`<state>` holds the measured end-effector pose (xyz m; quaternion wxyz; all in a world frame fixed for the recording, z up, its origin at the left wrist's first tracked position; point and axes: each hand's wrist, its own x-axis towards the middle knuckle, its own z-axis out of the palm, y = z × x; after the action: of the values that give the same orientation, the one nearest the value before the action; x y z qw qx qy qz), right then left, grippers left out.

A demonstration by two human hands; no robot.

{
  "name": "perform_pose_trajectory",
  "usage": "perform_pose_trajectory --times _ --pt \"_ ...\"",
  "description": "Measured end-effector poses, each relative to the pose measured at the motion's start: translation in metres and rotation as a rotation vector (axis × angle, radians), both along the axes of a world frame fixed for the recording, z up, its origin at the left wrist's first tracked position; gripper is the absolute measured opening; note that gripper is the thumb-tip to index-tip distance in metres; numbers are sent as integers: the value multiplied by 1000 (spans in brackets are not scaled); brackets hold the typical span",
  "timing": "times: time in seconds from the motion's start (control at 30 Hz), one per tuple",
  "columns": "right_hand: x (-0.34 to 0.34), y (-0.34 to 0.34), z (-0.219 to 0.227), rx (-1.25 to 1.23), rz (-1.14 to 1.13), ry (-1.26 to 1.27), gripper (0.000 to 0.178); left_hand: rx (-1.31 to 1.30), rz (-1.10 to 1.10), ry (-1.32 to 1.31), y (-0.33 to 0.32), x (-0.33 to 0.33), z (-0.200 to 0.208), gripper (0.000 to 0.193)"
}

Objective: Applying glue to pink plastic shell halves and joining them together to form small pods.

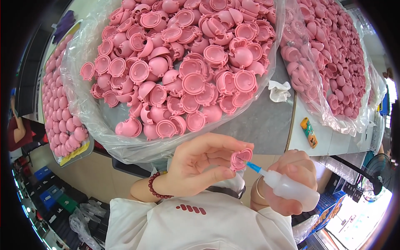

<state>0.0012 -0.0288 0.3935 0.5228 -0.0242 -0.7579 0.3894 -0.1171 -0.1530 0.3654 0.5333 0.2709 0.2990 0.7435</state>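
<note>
Between the thumb and fingers of my left hand (200, 166) is a small pink plastic half shell (241, 159), its hollow side turned toward the right. My right hand (291, 173) grips a translucent white squeeze bottle (287, 187) that has a blue nozzle (253, 167). The nozzle's thin tip reaches the rim or inside of the shell; I cannot tell whether it touches. Just beyond my hands, a heap of similar pink half shells (193, 83) lies on a clear plastic bag (121, 151) spread over the grey table (271, 118).
A second bag of pink shells (333, 62) lies at the right. On the left stands a tray of closed pink balls (62, 112). A crumpled white tissue (279, 91) and a green-orange lighter-shaped item (308, 132) rest on the table. A black fan (377, 173) stands at the far right.
</note>
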Motion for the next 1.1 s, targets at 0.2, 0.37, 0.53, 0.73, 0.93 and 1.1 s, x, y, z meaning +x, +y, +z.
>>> perform_pose_trajectory --times 0.2,0.37,0.53,0.73,0.93,1.1 --pt "0 -2 -1 -14 -15 35 62 -21 5 25 -3 -3 1 39" --pt "-2 -4 -1 -14 -59 17 62 -43 84 142 -3 -2 4 38" --pt "-2 -2 -1 -26 -54 1 61 -49 192 635 -3 -10 9 38" --pt "6 7 0 82 70 0 58 -24 403 856 -2 -6 10 38" --pt "62 70 7 346 -1124 -16 37 114 121 -29 -1 -4 7 27" --pt "181 160 2 -217 -1297 -268 41 315 -179 -481 -1 -14 -7 31"
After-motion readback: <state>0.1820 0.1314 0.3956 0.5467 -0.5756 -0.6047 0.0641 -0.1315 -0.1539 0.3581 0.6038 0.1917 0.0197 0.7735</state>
